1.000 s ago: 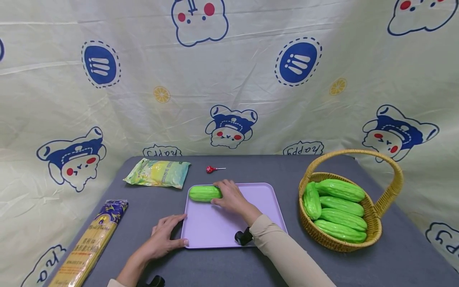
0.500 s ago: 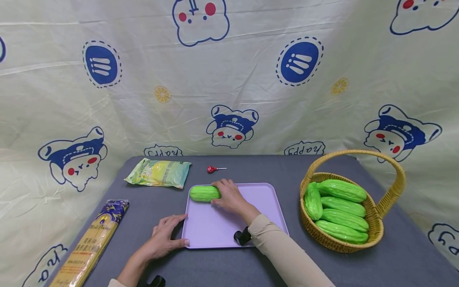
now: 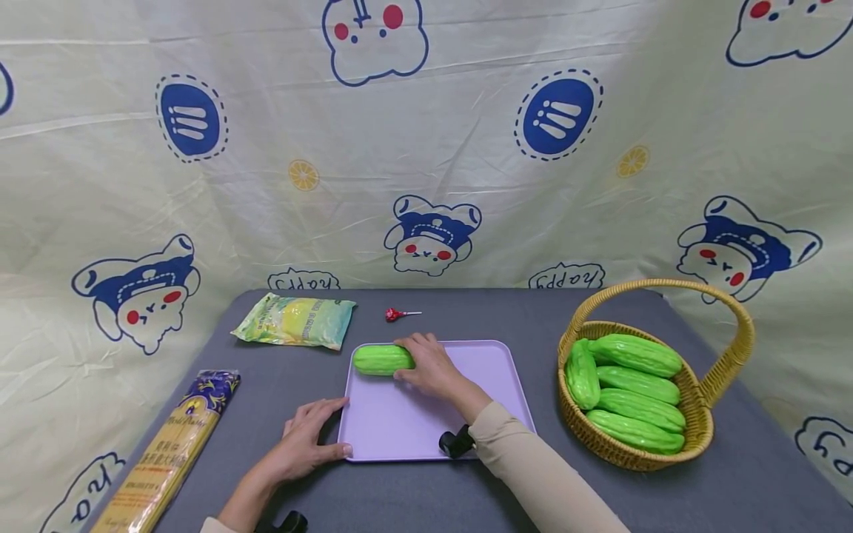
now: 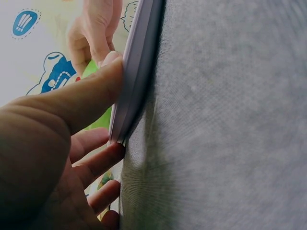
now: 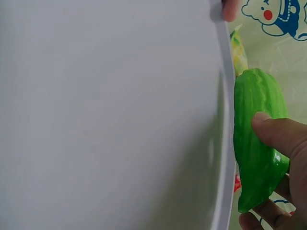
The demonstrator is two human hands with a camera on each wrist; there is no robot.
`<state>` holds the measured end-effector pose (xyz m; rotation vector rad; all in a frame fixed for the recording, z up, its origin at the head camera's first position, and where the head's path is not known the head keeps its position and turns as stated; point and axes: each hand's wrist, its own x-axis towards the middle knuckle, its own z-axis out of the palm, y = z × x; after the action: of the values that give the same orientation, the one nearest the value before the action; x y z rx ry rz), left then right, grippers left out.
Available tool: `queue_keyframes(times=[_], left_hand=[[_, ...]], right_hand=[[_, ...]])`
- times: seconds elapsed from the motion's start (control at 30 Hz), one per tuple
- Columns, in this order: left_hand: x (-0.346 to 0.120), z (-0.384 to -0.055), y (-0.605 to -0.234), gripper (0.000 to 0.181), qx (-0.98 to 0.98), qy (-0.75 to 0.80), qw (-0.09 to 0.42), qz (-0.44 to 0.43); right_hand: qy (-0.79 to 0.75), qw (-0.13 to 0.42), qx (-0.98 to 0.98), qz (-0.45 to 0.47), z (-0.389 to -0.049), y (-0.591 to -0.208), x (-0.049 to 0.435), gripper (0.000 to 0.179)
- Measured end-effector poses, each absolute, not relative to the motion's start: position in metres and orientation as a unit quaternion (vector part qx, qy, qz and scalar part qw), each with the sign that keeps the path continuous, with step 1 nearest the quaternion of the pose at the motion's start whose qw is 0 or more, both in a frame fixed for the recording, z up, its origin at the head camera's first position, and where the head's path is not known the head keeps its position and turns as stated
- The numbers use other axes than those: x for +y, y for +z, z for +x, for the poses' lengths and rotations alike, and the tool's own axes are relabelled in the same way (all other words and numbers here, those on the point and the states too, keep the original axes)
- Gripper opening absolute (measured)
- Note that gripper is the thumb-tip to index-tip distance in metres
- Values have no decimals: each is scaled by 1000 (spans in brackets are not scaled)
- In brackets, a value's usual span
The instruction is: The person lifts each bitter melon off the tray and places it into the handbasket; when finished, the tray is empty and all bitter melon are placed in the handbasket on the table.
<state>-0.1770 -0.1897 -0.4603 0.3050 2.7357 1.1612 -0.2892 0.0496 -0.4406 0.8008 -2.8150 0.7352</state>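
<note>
On the purple tray (image 3: 426, 414), a green ridged bitter melon (image 3: 381, 360) lies crosswise in the far left corner. My right hand (image 3: 429, 368) grips its right end from above, and the right wrist view shows the thumb (image 5: 278, 132) across the melon's side with fingers curled below it. My left hand (image 3: 308, 435) is at the tray's left side. Its thumb touches the rim near the front corner and its forefinger touches farther along, as the left wrist view of the thumb (image 4: 86, 93) also shows.
A wicker basket (image 3: 640, 460) holding several more bitter melons stands on the right. At the back left lies a yellow-green packet (image 3: 293, 320), with a red lollipop (image 3: 395, 314) beside it. A long pasta pack (image 3: 166, 451) lies at the left edge of the grey table (image 3: 533, 314).
Both hands keep their places, the right on the bitter melon and the left at the tray's edge. My right wrist shifts very slightly to the right.
</note>
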Motion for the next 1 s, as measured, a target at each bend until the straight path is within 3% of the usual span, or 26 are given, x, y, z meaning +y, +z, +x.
queue_keyframes(times=[0.33,1.0], left_hand=[[-189,-178,-461,76,915,385,78,95],[-189,-179,-460,76,911,394,92,84]], right_hand=[[240,95,-921,292,-277,-426,57,56],[282,99,-919,258,-243,-386,101,56]])
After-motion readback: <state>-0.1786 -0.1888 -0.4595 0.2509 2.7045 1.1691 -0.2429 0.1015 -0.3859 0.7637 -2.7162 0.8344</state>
